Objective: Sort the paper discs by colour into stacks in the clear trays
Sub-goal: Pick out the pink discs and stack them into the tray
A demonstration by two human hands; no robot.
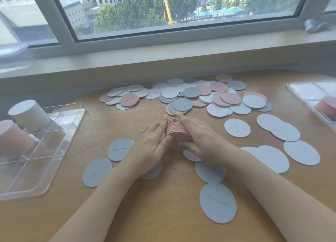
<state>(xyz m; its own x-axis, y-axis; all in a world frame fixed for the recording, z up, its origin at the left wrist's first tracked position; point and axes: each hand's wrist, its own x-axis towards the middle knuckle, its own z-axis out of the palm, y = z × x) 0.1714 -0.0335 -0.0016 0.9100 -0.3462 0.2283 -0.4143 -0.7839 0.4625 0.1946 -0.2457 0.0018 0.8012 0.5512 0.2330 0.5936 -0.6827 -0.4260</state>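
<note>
Pink paper-disc stack [177, 132] between flat hands [174, 141]

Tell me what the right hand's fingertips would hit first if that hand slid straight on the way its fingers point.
The right hand points away and slightly left along the pink stack. Straight ahead, it would probably meet the grey disc lying on a pink disc at the near edge of the loose pile, though depth is hard to judge.
</note>
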